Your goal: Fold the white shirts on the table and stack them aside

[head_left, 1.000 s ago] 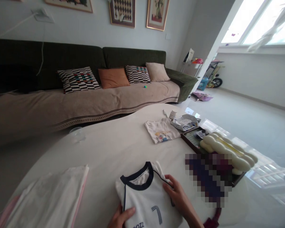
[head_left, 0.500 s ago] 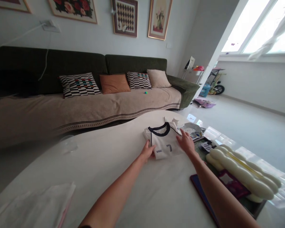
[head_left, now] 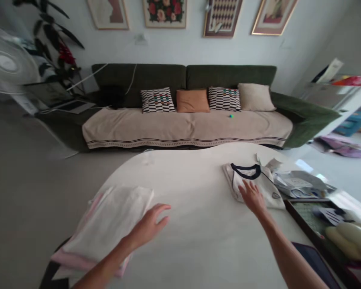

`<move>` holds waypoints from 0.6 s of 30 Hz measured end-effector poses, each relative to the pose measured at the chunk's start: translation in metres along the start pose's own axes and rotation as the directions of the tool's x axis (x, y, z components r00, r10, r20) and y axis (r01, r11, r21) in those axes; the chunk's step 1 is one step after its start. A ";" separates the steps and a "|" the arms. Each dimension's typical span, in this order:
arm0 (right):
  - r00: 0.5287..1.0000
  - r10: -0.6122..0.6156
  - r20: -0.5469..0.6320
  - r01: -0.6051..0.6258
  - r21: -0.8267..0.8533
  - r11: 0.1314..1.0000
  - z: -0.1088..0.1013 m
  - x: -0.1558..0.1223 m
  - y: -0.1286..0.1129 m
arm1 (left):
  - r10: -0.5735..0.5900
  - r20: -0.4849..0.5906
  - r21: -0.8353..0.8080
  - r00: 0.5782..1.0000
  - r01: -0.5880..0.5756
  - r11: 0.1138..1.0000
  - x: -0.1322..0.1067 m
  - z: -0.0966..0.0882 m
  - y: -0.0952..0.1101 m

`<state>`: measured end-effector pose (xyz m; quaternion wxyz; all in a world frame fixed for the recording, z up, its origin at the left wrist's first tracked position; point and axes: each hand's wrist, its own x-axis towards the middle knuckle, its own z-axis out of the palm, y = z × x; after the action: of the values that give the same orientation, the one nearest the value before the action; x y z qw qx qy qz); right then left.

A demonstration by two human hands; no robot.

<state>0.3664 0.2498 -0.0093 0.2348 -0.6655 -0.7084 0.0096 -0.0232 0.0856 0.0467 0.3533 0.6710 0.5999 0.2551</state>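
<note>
Right hand (head_left: 252,197) flat, fingers spread, pressing down on the near edge of the folded white jersey (head_left: 258,184); nothing gripped, just palm on cloth. Left hand (head_left: 150,224) wide open, fingers loose and apart, hanging just above the bench (head_left: 195,224) at the right edge of the stack of folded white and pink garments (head_left: 108,228), too close to call contact. Both hands well apart, one on each side of the bare middle of the bench. Jersey lying flat on the far right part of the bench, folded into a compact rectangle, long axis running from the near side toward the sofa (head_left: 186,124), dark navy collar (head_left: 246,171) at the far end and pointing away toward the sofa, a small badge showing on the right portion. Appears to sit on top of another folded pale garment, only a sliver of it peeking out on the left. Just right of the jersey, a crumpled plastic package (head_left: 297,182) touching or nearly touching its edge. Nearer on the right, a dark tray (head_left: 297,212) with a cream puffy object (head_left: 351,241) in it. On the sofa, patterned, orange and beige cushions in a row, framed pictures on the wall above.
</note>
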 end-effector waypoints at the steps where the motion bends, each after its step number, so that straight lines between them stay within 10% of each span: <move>1: 0.999 -0.041 -0.014 0.042 0.048 0.998 0.003 -0.014 -0.025 | -0.001 -0.085 0.151 0.996 0.014 0.988 -0.012 -0.024 -0.018; 5: 0.963 -0.269 0.032 0.251 0.262 0.932 0.021 -0.107 -0.145 | -0.094 -0.272 0.481 0.958 0.220 0.849 -0.030 -0.095 -0.079; 10: 0.910 -0.408 0.080 0.344 0.408 0.846 0.023 -0.203 -0.258 | -0.069 -0.212 0.535 0.975 0.175 0.827 0.000 -0.124 -0.103; 18: 0.919 -0.379 0.109 0.299 0.434 0.850 -0.020 -0.221 -0.280 | 0.116 0.016 0.646 0.993 -0.099 0.757 0.014 -0.147 -0.068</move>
<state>0.1115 0.0022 0.0294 0.2978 -0.4613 -0.8163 0.1792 -0.1762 0.1258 0.0834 0.0781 0.7815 0.6159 0.0615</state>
